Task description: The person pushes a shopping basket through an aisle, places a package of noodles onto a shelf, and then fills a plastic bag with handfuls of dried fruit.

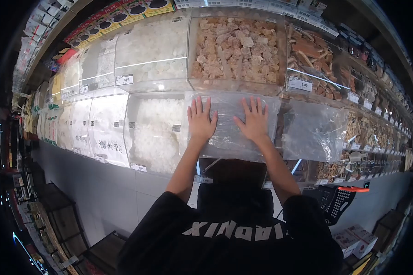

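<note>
Plastic bag (230, 137) under splayed-flat left hand (201, 123) and right hand (253, 123), bin (231, 168) behind obscured.

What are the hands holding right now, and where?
Nothing is gripped: left hand and right hand lie open, palms flat on the clear plastic bag.

Reaching forward and up with both bare arms, elbows almost straight. Angling the left forearm (184, 165) and the right forearm (276, 166) slightly inward, so that the hands sit closer together than the shoulders. Holding the left hand (202, 123) open and flat, palm turned away from the body, four fingers pointing up and a little spread, thumb angled toward the other hand. Holding the right hand (253, 123) in the same pose, level with the left, near it but apart, thumbs not touching. Fingers extended on both sides, not curled, wrists roughly in line with the forearms.
</note>
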A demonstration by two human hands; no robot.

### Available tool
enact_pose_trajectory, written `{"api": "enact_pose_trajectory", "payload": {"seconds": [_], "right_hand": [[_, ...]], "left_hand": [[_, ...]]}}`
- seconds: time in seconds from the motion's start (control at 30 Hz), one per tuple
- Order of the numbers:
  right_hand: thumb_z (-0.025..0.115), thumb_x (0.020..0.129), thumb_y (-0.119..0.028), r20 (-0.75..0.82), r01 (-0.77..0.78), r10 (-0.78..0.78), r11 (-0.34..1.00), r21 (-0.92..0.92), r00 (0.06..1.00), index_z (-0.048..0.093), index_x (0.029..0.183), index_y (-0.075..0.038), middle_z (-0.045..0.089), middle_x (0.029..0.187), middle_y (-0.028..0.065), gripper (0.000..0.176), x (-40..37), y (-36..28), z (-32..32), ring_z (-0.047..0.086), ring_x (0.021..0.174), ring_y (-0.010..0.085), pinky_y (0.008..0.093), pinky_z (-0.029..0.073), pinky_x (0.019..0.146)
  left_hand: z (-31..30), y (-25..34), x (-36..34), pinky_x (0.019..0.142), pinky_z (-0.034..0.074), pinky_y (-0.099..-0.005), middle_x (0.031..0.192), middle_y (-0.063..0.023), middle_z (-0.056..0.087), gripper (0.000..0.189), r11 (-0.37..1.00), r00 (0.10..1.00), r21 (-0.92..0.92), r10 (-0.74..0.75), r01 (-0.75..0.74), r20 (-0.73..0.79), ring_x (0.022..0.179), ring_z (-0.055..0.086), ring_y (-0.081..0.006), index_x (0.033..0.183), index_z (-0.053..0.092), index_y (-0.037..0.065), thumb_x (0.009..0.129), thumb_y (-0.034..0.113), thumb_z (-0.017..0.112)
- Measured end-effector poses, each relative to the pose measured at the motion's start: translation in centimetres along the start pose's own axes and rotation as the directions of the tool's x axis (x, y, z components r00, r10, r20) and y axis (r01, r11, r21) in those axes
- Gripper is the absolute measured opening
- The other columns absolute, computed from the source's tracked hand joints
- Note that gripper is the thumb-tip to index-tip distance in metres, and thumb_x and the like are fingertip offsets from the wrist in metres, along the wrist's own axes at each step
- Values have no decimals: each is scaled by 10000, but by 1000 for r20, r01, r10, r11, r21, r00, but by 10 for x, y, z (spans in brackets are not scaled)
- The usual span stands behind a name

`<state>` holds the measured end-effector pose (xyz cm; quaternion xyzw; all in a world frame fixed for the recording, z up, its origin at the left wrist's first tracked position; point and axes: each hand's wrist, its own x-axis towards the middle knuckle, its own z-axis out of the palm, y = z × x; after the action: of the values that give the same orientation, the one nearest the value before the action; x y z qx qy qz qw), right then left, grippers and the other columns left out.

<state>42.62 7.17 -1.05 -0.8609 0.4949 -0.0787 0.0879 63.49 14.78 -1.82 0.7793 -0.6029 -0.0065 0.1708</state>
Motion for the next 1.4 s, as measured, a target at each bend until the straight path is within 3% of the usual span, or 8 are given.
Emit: {"api": "enact_pose_trajectory", "payload": {"seconds": [0.5,0.73,1.0,1.13,1.17,1.2,1.3,1.4], "right_hand": [[508,959,-555,-91,-32,27,998,-52,996,344,1548,-101,295,1612,179,761,-15,12,-2,215,1507,380,584,138,1205],[619,928,-401,-347,-143,213,966,218,913,443,1437,3,432,1472,233,673,-116,-15,-11,401,1364,407,541,274,1142],[653,913,-216,-436,-499,580,814,297,688,468,1376,20,476,1419,230,551,-268,10,5,470,1288,389,491,349,1079],[633,933,-217,-369,-652,781,624,431,504,461,1380,41,481,1402,260,544,-338,36,35,475,1281,431,480,384,1085],[632,935,-225,-322,-720,868,495,486,379,460,1376,53,478,1399,273,549,-355,46,47,474,1283,438,481,387,1089],[631,936,-233,-261,-769,933,353,533,248,460,1372,65,475,1397,285,555,-370,53,59,472,1285,445,482,389,1093],[646,928,-256,-102,-807,986,165,567,130,455,1363,84,444,1415,303,584,-413,78,79,468,1292,456,484,406,1079],[644,921,-289,-44,-808,972,218,547,232,516,1300,100,536,1334,311,558,-462,105,91,545,1221,458,478,454,1033]], "left_hand": [[-4,-47,7,1223,119,-533,1622,-232,245,664,985,990,102,-139,141,-32,1506,198,-420,1570,329,176,993,490,430],[0,-48,8,1222,102,-544,1617,-234,257,664,989,988,26,-148,148,-35,1515,174,-416,1565,344,173,992,496,435],[-16,-7,-16,1209,121,-561,1568,-350,239,679,989,998,-135,-57,52,-33,1494,180,-468,1542,358,80,998,467,483],[-33,65,-68,1187,183,-567,1543,-358,263,661,931,960,-258,276,-256,43,1449,245,-500,1507,377,9,998,404,526],[-33,82,-84,1178,203,-572,1528,-363,281,649,897,934,-301,354,-325,44,1434,266,-508,1494,391,-3,994,381,543],[-32,98,-99,1178,203,-572,1528,-363,281,649,892,928,-294,370,-343,39,1434,266,-508,1494,391,-3,994,381,543],[-17,144,-143,1164,226,-577,1503,-368,305,618,819,863,-381,496,-429,95,1410,292,-518,1460,426,-20,982,342,573],[2,194,-182,1163,231,-576,1501,-370,304,593,798,819,-425,541,-427,191,1413,288,-516,1441,445,-18,976,325,580]]}}
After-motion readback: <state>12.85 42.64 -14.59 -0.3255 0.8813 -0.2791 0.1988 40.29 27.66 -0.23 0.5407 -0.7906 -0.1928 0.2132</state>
